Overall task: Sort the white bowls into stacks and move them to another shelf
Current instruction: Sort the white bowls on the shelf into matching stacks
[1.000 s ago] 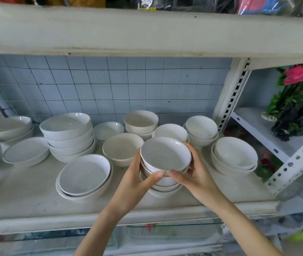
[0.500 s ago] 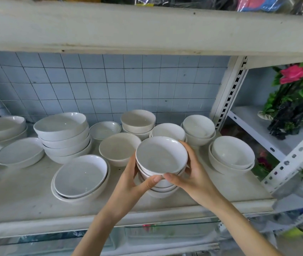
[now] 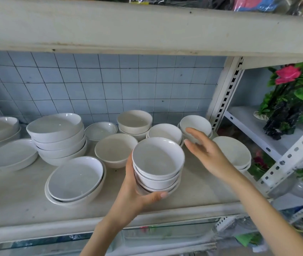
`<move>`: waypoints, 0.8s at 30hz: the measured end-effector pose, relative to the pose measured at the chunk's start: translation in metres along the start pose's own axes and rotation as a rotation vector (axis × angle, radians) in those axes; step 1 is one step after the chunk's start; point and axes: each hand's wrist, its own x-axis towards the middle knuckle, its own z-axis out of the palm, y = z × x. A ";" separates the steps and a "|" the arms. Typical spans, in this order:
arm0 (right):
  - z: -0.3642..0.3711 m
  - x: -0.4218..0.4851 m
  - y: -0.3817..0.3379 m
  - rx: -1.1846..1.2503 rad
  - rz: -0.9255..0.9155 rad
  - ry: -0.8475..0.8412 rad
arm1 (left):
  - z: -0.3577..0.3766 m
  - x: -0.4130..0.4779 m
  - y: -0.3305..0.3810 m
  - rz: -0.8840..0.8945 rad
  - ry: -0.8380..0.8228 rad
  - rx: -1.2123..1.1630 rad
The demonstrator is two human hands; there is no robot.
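My left hand (image 3: 139, 193) grips a stack of three small white bowls (image 3: 158, 163) from the left side and below, thumb curled under its base, just above the shelf board (image 3: 17, 196). My right hand (image 3: 204, 150) is off the stack, fingers straight, reaching toward the small white bowls at the back right (image 3: 195, 126). Another small bowl stack (image 3: 165, 133) sits directly behind the held one. A beige bowl (image 3: 115, 148) stands to the left of the held stack.
Tall stack of wide bowls (image 3: 58, 137), two shallow bowls (image 3: 75, 179) in front, plate-like bowls (image 3: 11, 154) far left, a beige pair (image 3: 134, 121) at the back. A wide bowl stack (image 3: 233, 150) lies under my right forearm. White upright post (image 3: 226, 91), flowers (image 3: 289, 100) right.
My right hand has let go of the bowl stack and moved up and right toward the back-right bowls. My left hand alone now holds the stack.
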 end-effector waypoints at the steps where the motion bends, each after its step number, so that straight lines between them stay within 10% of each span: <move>1: -0.004 0.007 0.003 -0.073 -0.020 0.013 | 0.001 -0.001 -0.001 0.000 -0.001 0.007; 13: 0.006 0.067 0.036 -0.629 -0.152 -0.340 | 0.000 0.001 -0.007 0.018 0.026 0.135; 24: 0.000 0.089 0.032 -0.507 -0.018 -0.401 | -0.008 0.001 -0.011 -0.034 0.073 0.193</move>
